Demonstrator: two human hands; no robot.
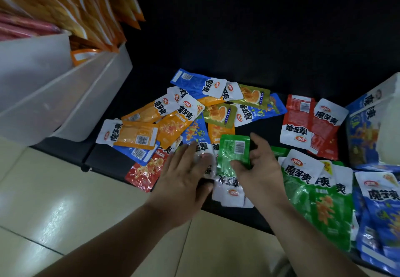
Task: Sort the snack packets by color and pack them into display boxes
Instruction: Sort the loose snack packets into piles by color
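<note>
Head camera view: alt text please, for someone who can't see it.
A person's right hand pinches a green snack packet while the left hand rests on a mixed pile of orange, blue and red packets on a dark surface.

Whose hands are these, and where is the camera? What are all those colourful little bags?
There is just one picture. It comes from a camera worn on a person's head and looks down, so you see that person's own two arms. There is no machine here.

The left hand lies flat, fingers straight, on the mixed pile of snack packets. Orange, blue, red and olive ones are jumbled together on the black surface. The right hand pinches a green packet.

On the right, some packets are already grouped by colour: the red packets, a green stack and a blue stack. At the upper left stand white boxes filled with orange packets.
</note>
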